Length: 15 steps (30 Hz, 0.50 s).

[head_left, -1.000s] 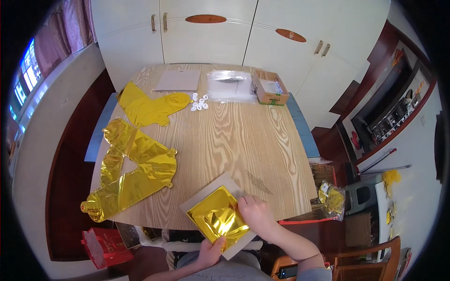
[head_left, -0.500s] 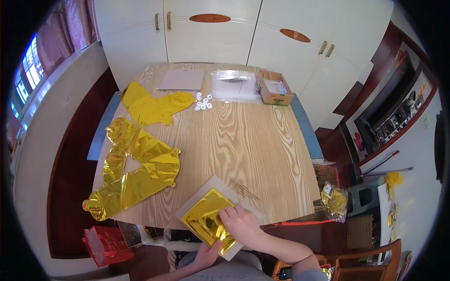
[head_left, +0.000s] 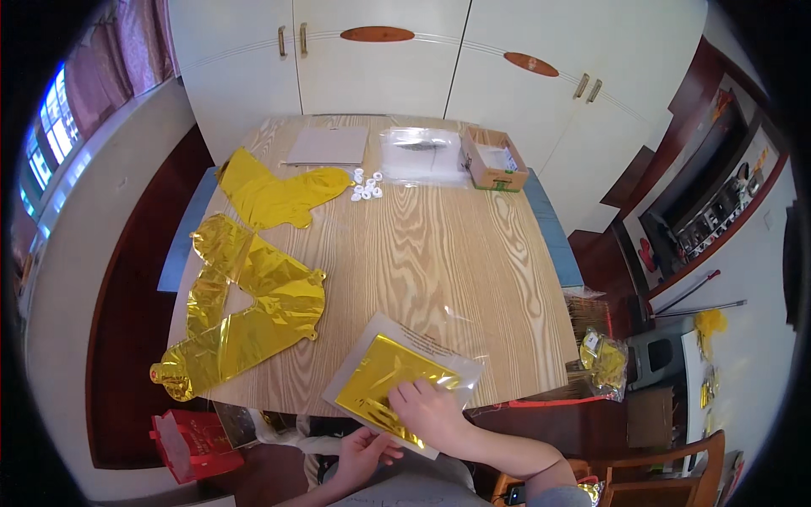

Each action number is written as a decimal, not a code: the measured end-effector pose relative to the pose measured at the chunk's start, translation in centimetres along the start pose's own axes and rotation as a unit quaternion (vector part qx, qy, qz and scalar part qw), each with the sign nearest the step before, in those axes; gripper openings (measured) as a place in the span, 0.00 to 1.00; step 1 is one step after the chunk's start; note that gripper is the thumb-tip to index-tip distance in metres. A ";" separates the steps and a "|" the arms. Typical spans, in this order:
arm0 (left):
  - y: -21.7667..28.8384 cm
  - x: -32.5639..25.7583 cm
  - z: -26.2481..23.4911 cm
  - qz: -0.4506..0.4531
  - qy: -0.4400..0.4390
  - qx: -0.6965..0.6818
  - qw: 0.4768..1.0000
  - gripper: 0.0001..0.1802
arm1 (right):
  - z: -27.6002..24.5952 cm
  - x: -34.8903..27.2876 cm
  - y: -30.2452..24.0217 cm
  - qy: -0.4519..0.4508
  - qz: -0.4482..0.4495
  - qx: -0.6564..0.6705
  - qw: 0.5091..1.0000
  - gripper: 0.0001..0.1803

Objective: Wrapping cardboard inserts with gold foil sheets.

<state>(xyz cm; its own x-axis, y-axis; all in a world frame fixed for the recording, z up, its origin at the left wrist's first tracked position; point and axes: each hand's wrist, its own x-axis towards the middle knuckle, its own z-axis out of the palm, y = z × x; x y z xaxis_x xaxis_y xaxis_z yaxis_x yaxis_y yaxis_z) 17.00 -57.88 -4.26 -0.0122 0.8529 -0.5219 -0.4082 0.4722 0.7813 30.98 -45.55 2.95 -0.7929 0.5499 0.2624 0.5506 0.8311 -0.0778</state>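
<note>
A folded gold foil balloon lies with a grey-beige card and a clear plastic bag at the table's near edge. Whether the foil is fully inside the bag I cannot tell. My right hand is closed, its bent fingers on the middle of the foil. At the lower corner, my left hand has thumb and fingers closed at the bag's edge. Two flat gold foil balloons lie at the table's left: a larger open-shaped one and a plainer one behind it.
At the back of the wooden table are a stack of grey cards, clear plastic bags, a cardboard box and several small white rings. A red bag stands below left; a wooden chair stands right.
The card and foil have turned and shifted slightly right, and the clear bag now shows beyond their right side. My left hand has moved slightly left and down; my right fingers stay on the foil.
</note>
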 end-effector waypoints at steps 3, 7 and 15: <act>-0.2 0.4 0.7 0.005 -0.004 -0.013 1.000 0.09 | 0.0 -0.1 0.0 0.005 -0.007 -0.014 1.000 0.09; -1.1 0.4 0.6 0.001 -0.021 -0.029 0.999 0.10 | 0.1 0.0 0.4 -0.001 0.005 -0.033 0.999 0.09; -0.5 0.0 0.7 0.001 -0.006 -0.116 0.993 0.09 | 0.3 -0.4 0.4 0.006 -0.017 -0.040 0.999 0.08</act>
<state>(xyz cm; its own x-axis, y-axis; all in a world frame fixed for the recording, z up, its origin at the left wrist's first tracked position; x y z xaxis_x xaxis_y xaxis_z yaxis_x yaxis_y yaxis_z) 17.86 -57.97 -4.39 -0.0024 0.8570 -0.5153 -0.6069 0.4082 0.6819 31.40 -45.41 2.52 -0.8082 0.5203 0.2757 0.5431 0.8396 0.0077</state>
